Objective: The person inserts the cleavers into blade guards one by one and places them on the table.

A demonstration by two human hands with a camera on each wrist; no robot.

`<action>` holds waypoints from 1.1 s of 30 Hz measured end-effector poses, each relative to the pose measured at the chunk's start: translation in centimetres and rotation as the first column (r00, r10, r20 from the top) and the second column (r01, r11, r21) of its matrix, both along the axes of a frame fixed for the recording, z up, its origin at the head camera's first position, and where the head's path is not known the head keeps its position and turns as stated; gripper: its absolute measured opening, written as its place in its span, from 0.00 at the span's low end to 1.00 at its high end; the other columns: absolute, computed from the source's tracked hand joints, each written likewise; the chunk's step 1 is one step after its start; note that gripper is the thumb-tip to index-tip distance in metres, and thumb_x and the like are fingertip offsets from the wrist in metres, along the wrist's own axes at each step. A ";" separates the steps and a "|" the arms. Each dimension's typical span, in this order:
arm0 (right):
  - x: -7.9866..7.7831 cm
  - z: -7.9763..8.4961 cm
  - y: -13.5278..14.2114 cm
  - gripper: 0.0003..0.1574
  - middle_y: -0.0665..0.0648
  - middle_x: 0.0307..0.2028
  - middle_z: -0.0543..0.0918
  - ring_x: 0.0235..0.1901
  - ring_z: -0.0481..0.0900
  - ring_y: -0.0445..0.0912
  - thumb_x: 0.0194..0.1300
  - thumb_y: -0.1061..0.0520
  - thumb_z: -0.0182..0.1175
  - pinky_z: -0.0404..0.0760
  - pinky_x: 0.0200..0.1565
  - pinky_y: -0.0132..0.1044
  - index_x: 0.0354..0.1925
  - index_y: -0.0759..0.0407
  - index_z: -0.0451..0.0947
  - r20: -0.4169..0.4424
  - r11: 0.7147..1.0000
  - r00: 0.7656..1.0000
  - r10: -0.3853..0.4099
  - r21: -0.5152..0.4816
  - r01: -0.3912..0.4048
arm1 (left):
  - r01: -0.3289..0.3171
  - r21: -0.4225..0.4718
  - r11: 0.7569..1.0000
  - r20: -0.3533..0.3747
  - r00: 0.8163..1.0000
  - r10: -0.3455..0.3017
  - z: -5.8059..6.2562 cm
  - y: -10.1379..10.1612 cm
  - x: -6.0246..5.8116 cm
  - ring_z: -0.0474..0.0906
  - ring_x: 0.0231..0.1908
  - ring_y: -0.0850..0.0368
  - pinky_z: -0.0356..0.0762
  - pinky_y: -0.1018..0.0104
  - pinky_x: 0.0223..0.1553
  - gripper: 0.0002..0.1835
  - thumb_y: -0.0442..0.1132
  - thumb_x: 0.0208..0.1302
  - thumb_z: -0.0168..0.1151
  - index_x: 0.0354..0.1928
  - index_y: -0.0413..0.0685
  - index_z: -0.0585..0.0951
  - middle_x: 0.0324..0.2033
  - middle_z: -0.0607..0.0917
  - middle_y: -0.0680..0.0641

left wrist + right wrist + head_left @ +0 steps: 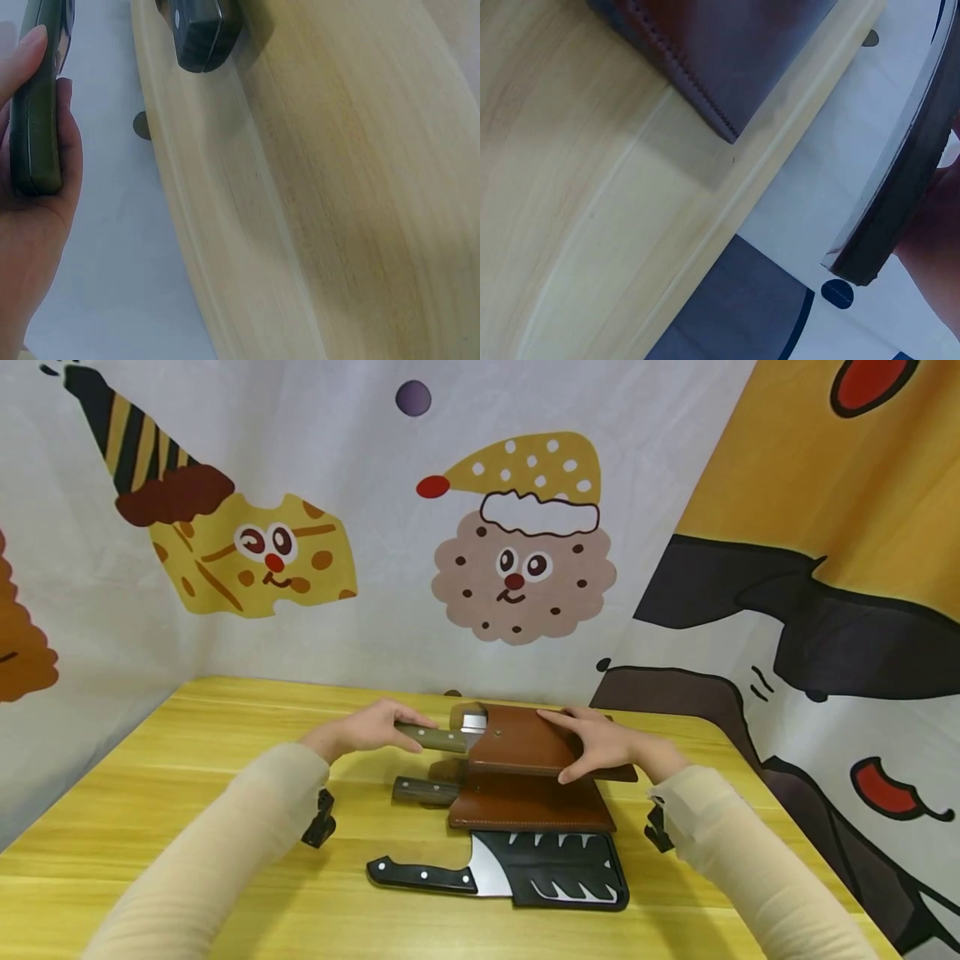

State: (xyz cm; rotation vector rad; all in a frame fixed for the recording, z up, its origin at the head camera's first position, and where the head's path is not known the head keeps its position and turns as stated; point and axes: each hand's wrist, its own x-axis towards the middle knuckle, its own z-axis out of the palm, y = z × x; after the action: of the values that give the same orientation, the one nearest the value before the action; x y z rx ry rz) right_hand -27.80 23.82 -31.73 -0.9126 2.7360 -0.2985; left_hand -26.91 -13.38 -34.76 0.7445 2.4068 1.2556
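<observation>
In the head view my left hand (378,727) grips the green riveted handle (435,737) of a knife. The knife's blade runs into a brown leather sheath (525,737), so most of it is hidden. My right hand (603,743) holds that sheath near its right end, thumb at the lower edge and fingers over the top. Below it lies a second brown sheath (532,810) with a dark-handled knife (426,791) in it. Nearest me is a black-handled cleaver (423,875) in a black blade guard (566,868) with white marks. In the left wrist view, fingers wrap the green handle (36,142).
All of this is on a yellow wood-grain table (187,827). Its far edge meets a white cloth backdrop (375,643) printed with cartoon food figures. Small black devices (321,820) are strapped at both wrists.
</observation>
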 end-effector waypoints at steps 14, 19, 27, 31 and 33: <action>0.0 -0.5 -1.1 0.66 0.71 0.69 0.51 0.66 0.52 0.67 0.43 0.36 0.70 0.59 0.59 0.67 0.73 0.49 0.49 0.003 1.000 1.000 0.016 0.011 -0.016 | 0.003 0.032 0.999 0.012 1.000 -0.003 -0.3 0.3 -0.4 0.76 0.51 0.51 0.76 0.61 0.50 0.22 0.32 0.58 0.64 0.57 0.44 0.78 0.60 0.74 0.40; -0.2 -0.7 -1.3 0.65 0.71 0.69 0.52 0.65 0.53 0.66 0.43 0.37 0.70 0.59 0.59 0.68 0.73 0.50 0.50 -0.002 1.000 1.000 0.019 0.006 -0.019 | -0.006 0.021 1.000 0.007 1.000 0.005 -0.5 0.3 -0.6 0.75 0.54 0.49 0.76 0.59 0.53 0.22 0.33 0.58 0.64 0.57 0.45 0.78 0.61 0.74 0.40; -0.2 -0.8 -1.3 0.65 0.70 0.67 0.56 0.63 0.56 0.65 0.42 0.35 0.70 0.62 0.58 0.66 0.72 0.50 0.51 -0.022 0.999 0.999 0.038 0.001 -0.038 | 0.003 0.022 1.000 0.001 1.000 -0.003 -0.5 0.4 -0.6 0.72 0.57 0.47 0.75 0.57 0.54 0.22 0.33 0.58 0.64 0.57 0.45 0.78 0.62 0.73 0.40; -0.2 -0.9 -1.5 0.66 0.70 0.67 0.56 0.63 0.57 0.65 0.42 0.36 0.71 0.62 0.57 0.66 0.72 0.50 0.51 -0.026 0.999 0.999 0.037 0.002 -0.037 | 0.000 0.014 1.000 -0.001 1.000 0.000 -0.4 0.7 -0.5 0.74 0.54 0.49 0.76 0.59 0.52 0.22 0.34 0.57 0.65 0.56 0.45 0.79 0.59 0.76 0.41; -0.1 -0.9 -1.7 0.66 0.70 0.67 0.56 0.63 0.57 0.65 0.42 0.36 0.71 0.63 0.57 0.66 0.72 0.49 0.51 -0.026 0.999 0.999 0.036 0.003 -0.036 | -0.001 0.008 1.000 -0.004 1.000 0.001 -0.3 1.0 -0.5 0.76 0.50 0.52 0.77 0.60 0.49 0.22 0.35 0.57 0.66 0.55 0.46 0.79 0.57 0.78 0.42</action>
State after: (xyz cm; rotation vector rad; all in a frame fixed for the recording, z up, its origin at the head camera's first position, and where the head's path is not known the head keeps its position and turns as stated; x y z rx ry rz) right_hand -27.93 22.14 -32.62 -0.9707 2.7393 -0.2780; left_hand -27.39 -12.39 -35.10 0.7486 2.4070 1.2661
